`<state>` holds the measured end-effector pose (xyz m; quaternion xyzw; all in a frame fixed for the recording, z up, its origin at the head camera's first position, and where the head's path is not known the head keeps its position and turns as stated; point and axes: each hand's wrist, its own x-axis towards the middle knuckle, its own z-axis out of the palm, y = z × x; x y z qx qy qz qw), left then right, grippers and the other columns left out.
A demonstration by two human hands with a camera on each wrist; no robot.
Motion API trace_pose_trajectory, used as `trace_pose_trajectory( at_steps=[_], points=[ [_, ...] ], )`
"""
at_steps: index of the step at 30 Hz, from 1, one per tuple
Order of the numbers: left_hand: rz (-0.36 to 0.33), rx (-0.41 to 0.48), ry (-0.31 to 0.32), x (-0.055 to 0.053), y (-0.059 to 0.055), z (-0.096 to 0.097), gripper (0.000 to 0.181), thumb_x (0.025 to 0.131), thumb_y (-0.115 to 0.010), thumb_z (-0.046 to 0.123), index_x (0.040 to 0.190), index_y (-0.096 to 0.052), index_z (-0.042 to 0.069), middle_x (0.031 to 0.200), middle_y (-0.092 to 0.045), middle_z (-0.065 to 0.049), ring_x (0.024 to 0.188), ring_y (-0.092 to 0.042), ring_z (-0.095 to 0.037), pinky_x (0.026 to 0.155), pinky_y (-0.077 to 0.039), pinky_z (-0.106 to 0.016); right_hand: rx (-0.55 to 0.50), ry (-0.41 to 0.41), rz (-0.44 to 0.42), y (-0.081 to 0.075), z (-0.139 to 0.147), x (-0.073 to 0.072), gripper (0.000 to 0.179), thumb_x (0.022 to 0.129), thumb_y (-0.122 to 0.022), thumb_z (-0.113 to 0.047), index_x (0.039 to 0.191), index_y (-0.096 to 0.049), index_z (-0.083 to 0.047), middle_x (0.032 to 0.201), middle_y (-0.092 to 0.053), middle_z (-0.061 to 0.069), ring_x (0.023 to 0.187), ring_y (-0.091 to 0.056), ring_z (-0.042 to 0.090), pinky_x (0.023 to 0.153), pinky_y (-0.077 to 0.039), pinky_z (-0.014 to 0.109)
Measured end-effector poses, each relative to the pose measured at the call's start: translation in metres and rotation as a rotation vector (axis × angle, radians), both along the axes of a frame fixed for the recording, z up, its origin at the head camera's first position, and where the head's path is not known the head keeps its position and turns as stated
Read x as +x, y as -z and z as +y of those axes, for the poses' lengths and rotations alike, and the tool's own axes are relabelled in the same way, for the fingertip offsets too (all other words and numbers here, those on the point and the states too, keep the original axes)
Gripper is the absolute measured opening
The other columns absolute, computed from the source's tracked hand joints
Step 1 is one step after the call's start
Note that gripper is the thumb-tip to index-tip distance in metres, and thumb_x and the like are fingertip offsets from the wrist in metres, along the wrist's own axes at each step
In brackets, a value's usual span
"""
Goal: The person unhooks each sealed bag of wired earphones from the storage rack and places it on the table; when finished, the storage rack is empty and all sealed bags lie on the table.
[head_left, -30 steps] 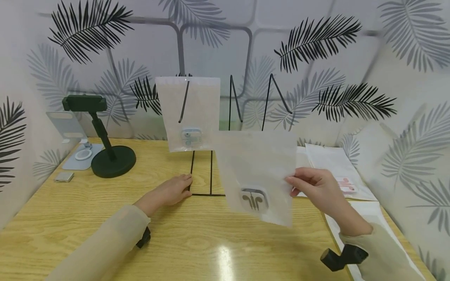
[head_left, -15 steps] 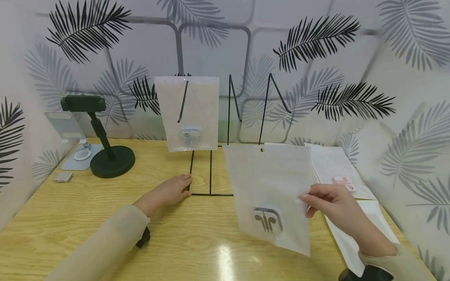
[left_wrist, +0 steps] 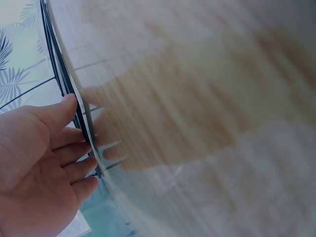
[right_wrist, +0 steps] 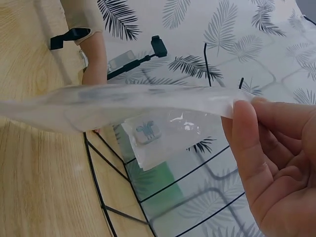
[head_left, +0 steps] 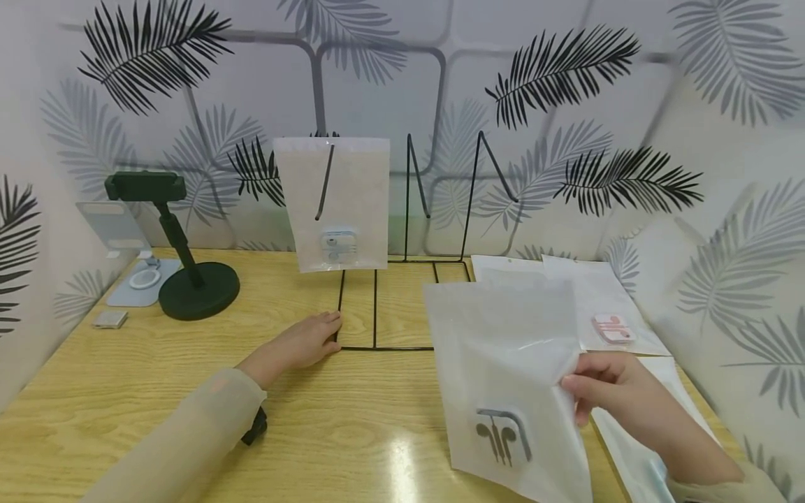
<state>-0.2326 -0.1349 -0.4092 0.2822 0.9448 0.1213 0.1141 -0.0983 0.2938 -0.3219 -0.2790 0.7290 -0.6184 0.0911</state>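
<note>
My right hand (head_left: 619, 402) pinches the right edge of a white pouch (head_left: 503, 363) between thumb and fingers. An earphone set in a clear case (head_left: 499, 436) shows through its lower part. In the right wrist view the pouch (right_wrist: 173, 96) appears nearly edge-on. My left hand (head_left: 308, 339) holds the front left corner of a black wire display rack (head_left: 375, 307); in the left wrist view, the fingertips (left_wrist: 86, 148) lie along the rack's wire. Another white pouch (head_left: 352, 178), with a blue-and-white earphone case, hangs from the rack's left hook (head_left: 325, 181).
White pouches (head_left: 635, 279) lie on the table at right, one with a pink earphone case (head_left: 613, 328). At left stand a dark phone stand (head_left: 198, 290) and a pale folding stand (head_left: 141, 283), near a small square item (head_left: 110, 319). Two rack hooks (head_left: 497, 168) carry no pouch.
My right hand has brought the held pouch down, nearer and to the right, away from the rack hooks. My left hand has stayed on the rack corner.
</note>
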Motion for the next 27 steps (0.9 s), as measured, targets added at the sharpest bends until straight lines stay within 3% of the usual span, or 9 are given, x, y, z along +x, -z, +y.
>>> trace_pose_trajectory(
  at_steps=[7,11,15,20,27],
  points=[
    [0.009,-0.008,0.008,-0.001,0.0,0.0,0.055,0.096,-0.052,0.021,0.138,-0.033,-0.009,0.143,-0.029,-0.024,0.131,-0.025,-0.039,0.107,-0.022,-0.048,-0.067,-0.092,-0.131,0.012,0.016,0.001,0.039,0.091,-0.038,0.015,0.094,-0.068,-0.01,0.077,-0.064,-0.004,0.058,-0.06,0.011,0.052,-0.053,0.031],
    [0.011,-0.011,0.008,0.0,0.0,0.0,0.054,0.096,-0.051,0.02,0.138,-0.033,-0.01,0.143,-0.029,-0.025,0.131,-0.025,-0.039,0.107,-0.022,-0.048,-0.047,-0.058,-0.165,0.02,0.022,0.0,0.038,0.092,-0.039,0.013,0.094,-0.067,-0.012,0.077,-0.064,-0.004,0.06,-0.061,0.01,0.053,-0.054,0.03],
    [0.01,-0.006,0.012,0.001,-0.001,0.0,0.053,0.096,-0.052,0.019,0.137,-0.034,-0.01,0.142,-0.03,-0.026,0.131,-0.026,-0.039,0.107,-0.022,-0.048,0.04,0.028,-0.204,0.027,0.027,-0.001,0.031,0.094,-0.044,0.006,0.09,-0.066,-0.015,0.076,-0.062,-0.006,0.061,-0.061,0.011,0.057,-0.055,0.031],
    [0.005,-0.01,0.012,0.001,-0.001,0.001,0.053,0.096,-0.052,0.019,0.137,-0.034,-0.01,0.142,-0.03,-0.026,0.131,-0.026,-0.04,0.107,-0.022,-0.049,0.214,0.113,-0.234,0.034,0.03,-0.004,0.015,0.095,-0.05,-0.006,0.083,-0.059,-0.002,0.072,-0.057,-0.003,0.061,-0.063,0.019,0.061,-0.056,0.039],
    [-0.004,-0.005,0.004,0.0,-0.002,0.001,0.054,0.096,-0.051,0.02,0.138,-0.033,-0.009,0.143,-0.028,-0.026,0.131,-0.024,-0.039,0.108,-0.021,-0.048,0.393,0.164,-0.34,0.039,0.037,-0.01,0.025,0.093,-0.055,-0.013,0.094,-0.058,0.012,0.07,-0.058,0.004,0.06,-0.06,0.017,0.057,-0.056,0.036]
  ],
)
